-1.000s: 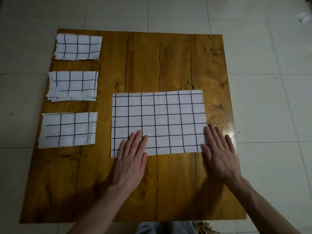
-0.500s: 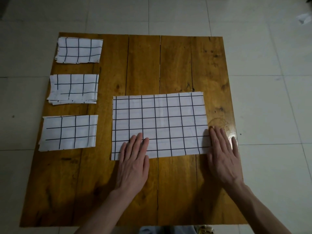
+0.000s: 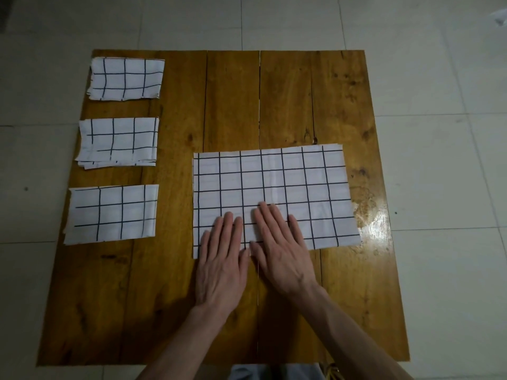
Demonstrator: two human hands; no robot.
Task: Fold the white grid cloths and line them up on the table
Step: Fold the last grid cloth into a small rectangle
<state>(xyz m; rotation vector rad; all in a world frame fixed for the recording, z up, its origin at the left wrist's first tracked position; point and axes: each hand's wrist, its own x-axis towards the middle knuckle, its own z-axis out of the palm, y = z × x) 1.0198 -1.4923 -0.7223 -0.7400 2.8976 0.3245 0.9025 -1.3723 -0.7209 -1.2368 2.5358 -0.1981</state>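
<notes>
Both hands lie flat, side by side: left hand (image 3: pixel 223 259) and right hand (image 3: pixel 282 248) press the near edge of the half-folded grid cloth (image 3: pixel 274 187) on the desk (image 3: pixel 233 105); three folded cloths (image 3: pixel 118 141) line the left edge

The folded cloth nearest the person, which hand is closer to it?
Left. The left hand lies flat on the big cloth, just right of the nearest folded cloth; the right hand lies beyond it, farther right.
</notes>
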